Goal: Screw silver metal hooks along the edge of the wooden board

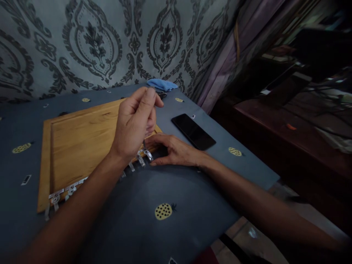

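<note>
A wooden cabinet-door-like panel point(82, 146) with a raised frame lies flat on the table. Along its near edge sit several metal hinges point(56, 198), their arms sticking out past the wood. My left hand point(137, 117) is a closed fist above the panel's right part. From below it a thin dark shaft, like a screwdriver point(144, 144), points down at the rightmost hinge point(148, 154); the handle is hidden in the fist. My right hand point(173, 148) rests at the panel's near right corner, thumb and fingers closed around that hinge and the edge.
A black phone point(194, 131) lies right of the panel. A blue cloth point(162, 84) is by the patterned wall, with a small dark object point(162, 94) in front. The blue tablecloth point(192, 205) has pineapple prints. A dark reddish surface with cables point(316, 119) stands at the right.
</note>
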The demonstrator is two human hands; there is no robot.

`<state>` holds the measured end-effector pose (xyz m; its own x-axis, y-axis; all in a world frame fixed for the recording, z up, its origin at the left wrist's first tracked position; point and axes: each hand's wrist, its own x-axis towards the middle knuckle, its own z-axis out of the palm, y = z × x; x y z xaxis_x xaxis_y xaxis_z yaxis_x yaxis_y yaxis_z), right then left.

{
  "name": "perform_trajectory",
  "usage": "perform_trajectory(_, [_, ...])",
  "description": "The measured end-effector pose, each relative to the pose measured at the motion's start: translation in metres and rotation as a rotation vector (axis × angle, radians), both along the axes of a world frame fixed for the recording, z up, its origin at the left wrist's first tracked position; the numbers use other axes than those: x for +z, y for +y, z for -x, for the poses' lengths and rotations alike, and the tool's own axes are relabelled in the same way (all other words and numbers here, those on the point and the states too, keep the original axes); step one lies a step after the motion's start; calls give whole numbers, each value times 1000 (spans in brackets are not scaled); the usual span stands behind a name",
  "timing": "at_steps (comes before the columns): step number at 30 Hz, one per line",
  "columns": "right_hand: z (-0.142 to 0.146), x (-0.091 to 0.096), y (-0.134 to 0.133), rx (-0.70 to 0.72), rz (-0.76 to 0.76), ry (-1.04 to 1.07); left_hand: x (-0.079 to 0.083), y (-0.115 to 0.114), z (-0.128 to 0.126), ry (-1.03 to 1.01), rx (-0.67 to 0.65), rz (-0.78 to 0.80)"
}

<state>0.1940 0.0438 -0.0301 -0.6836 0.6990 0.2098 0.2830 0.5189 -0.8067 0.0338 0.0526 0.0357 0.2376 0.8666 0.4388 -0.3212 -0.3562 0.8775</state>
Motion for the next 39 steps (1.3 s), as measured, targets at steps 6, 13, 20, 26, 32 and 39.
perform_trajectory(6, [1, 1, 1, 12, -9, 21, 4, 7, 7, 166, -10, 10])
perform_trajectory(13, [0, 1, 2, 17, -24, -7, 1, 11, 6, 139, 144, -5])
perform_trajectory(20, [0, 0, 4, -3, -67, -52, 2, 10, -1, 70, 53, 65])
perform_trajectory(26, [0, 1, 3, 6, -75, -33, 7, 2, 0, 127, -88, 48])
perform_trajectory(32, [-1, 0, 4, 5, -120, -50, 6, 3, 11, 347, 94, -68])
perform_trajectory(39, [-1, 1, 3, 14, -115, -44, 14, -1, 23, 866, 460, -342])
